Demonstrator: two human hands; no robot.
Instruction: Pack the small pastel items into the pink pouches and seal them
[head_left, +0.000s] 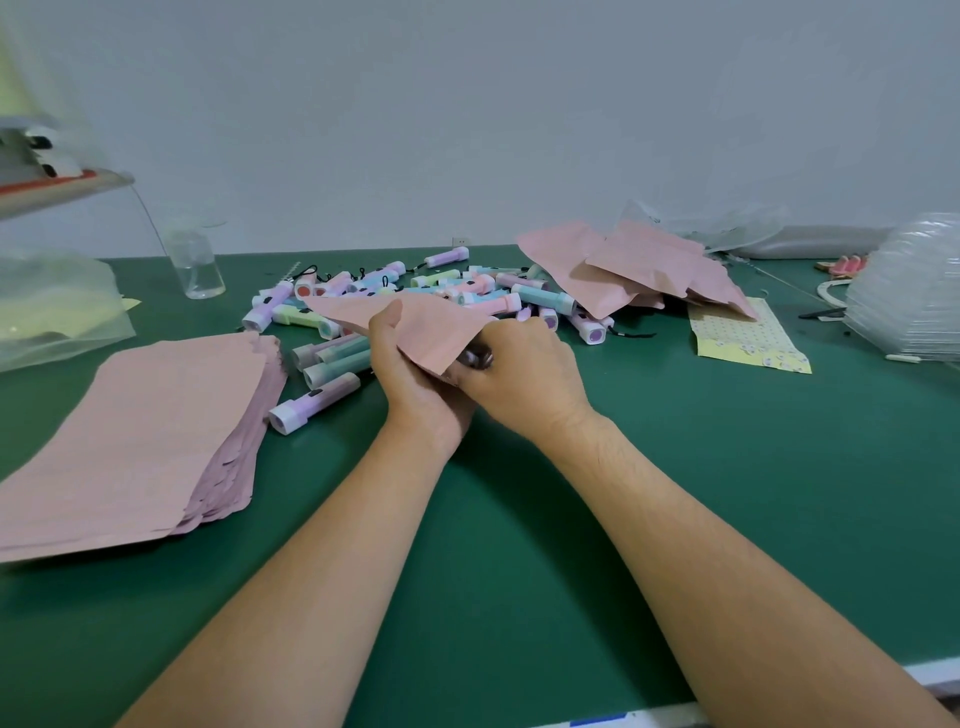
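My left hand (410, 374) grips one pink pouch (415, 325) by its near corner, thumb on top, holding it just above the green table (519, 519). At the pouch's open mouth my right hand (524, 374) has its fingers curled round a small item (475, 357), which is mostly hidden. A heap of small pastel flashlights (467, 291) lies behind the hands, and a few more (317, 400) lie to the left. A flat stack of pink pouches (140, 436) sits at the left. More pink pouches (639, 270) are piled at the back right.
A clear jar (195, 260) stands at the back left, next to translucent bags (52, 306). A yellow dotted sticker sheet (748, 335) lies at the right, with a stack of clear plastic (909, 291) beyond it. The table's near edge (935, 670) shows at bottom right.
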